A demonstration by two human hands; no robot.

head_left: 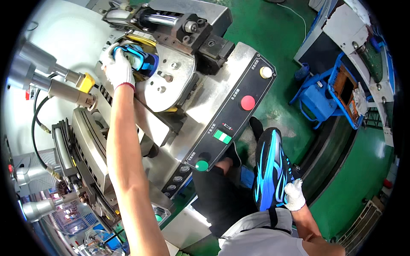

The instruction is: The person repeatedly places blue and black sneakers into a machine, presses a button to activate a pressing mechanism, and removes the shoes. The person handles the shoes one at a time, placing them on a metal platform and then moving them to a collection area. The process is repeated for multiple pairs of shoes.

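Observation:
My left hand [118, 71], in a white knit glove with a red cuff, reaches far forward into the metal machine [213, 98]. Its fingers are closed on the edge of a blue and black shoe upper [146, 64], which sits in the machine beside a rounded metal plate [164, 87]. Part of that upper is hidden by the glove and the plate. Low on the right, my right hand [294, 195], also gloved, grips a second shoe upper [270, 170], black with bright blue streaks. This one hangs beside my lap, its toe pointing away from me.
A sloping black control panel [230, 115] carries a red button [247, 103], a white button [265, 72] and green ones. Metal cylinders [64, 87] and hoses crowd the left. To the right stand a blue plastic chair [320, 100] and a workbench [337, 30].

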